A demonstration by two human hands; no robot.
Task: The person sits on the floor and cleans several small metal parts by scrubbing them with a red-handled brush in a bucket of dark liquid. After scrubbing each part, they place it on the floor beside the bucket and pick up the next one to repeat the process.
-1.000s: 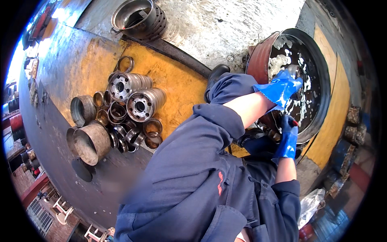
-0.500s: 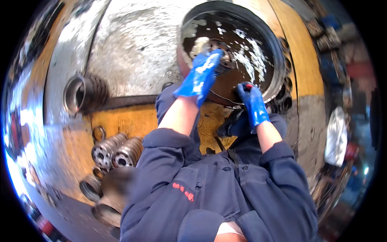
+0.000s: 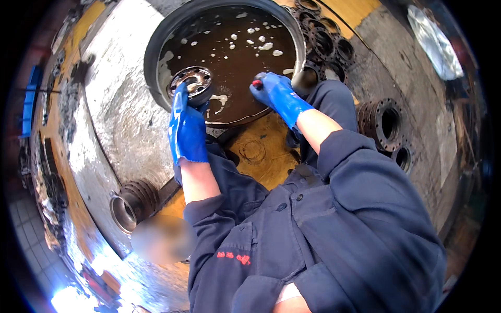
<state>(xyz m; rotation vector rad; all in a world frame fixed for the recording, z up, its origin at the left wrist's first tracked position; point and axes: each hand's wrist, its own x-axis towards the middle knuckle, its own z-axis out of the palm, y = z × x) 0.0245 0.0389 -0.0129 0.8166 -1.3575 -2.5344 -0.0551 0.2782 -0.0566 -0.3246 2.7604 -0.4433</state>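
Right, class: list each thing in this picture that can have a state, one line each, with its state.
Basin: filled with dark, foamy liquid.
Metal hub: held at the liquid's surface, wet.
Left hand: gloved, gripping the hub.
Right hand: gloved, closed on a red-tipped tool.

metal hub [image 3: 191, 83] in basin [image 3: 156, 52], rings [image 3: 323, 36] right

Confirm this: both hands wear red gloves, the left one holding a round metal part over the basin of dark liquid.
Not quite. The head view shows blue gloves, not red, on the left hand and the right hand. The rest holds: the left hand holds the round metal part over the basin of dark liquid.
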